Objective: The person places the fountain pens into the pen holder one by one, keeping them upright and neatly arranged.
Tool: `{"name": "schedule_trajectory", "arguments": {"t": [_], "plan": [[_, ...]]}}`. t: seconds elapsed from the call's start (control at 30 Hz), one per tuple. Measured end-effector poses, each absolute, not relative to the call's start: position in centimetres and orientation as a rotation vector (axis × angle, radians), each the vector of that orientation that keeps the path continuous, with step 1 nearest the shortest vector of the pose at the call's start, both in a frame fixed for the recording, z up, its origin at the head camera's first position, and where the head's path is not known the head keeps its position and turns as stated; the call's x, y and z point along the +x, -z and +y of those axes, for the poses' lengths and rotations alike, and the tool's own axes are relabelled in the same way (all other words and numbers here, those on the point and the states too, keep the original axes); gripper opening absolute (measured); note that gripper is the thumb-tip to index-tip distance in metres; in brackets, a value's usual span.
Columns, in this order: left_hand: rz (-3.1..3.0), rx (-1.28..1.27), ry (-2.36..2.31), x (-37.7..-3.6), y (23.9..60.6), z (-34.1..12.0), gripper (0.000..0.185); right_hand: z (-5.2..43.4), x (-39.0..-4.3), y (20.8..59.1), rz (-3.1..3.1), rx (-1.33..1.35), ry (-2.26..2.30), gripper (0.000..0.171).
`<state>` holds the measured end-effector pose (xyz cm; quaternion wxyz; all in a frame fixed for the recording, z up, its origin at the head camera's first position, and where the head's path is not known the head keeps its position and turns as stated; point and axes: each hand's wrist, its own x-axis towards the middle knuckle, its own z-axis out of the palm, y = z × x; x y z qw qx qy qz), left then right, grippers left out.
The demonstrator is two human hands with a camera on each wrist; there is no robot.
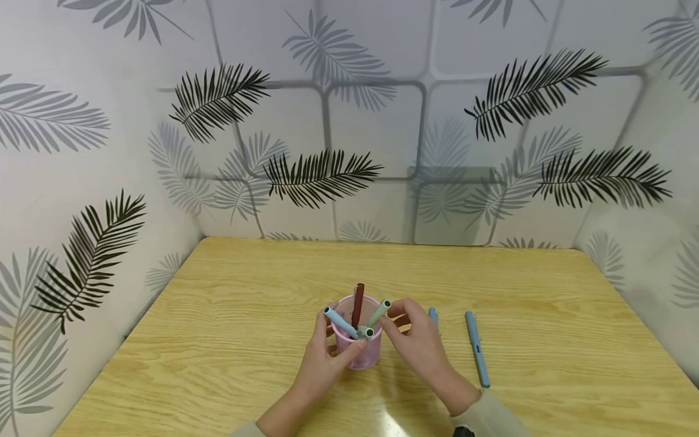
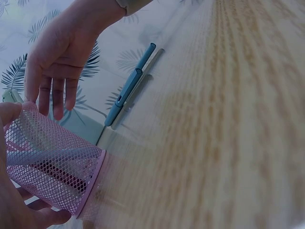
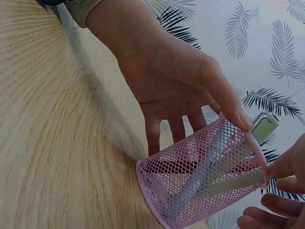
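You are working at a surface of yellow wood grain (image 1: 246, 291), glossy near you, in front of a pale wall (image 1: 377, 127) printed with grey and black leaves. Your left hand (image 1: 319, 358) has its fingers around a pink mesh cup (image 1: 368, 358), upright on the surface, with several pens inside. Your right hand (image 1: 417, 340) touches its rim beside a light-green pen (image 1: 378, 314); whether its fingers pinch anything, I cannot tell. A slim blue pen (image 1: 477, 349) lies to the right.

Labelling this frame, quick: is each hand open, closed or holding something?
Left hand: closed, holding the pink mesh cup.
Right hand: at the cup's rim; whether it grips anything cannot be told.
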<state>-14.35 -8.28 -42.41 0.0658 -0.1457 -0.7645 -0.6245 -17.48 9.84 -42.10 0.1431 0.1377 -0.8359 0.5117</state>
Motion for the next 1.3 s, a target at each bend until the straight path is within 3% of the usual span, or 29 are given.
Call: {"name": "schedule_trajectory", "arguments": {"t": [1.3], "plan": [[-2.318, -0.433, 1.859, -14.5, 42.6, -8.2, 0.071, 15.9, -17.7, 41.9, -2.537, 0.26, -1.362, 0.019]]}}
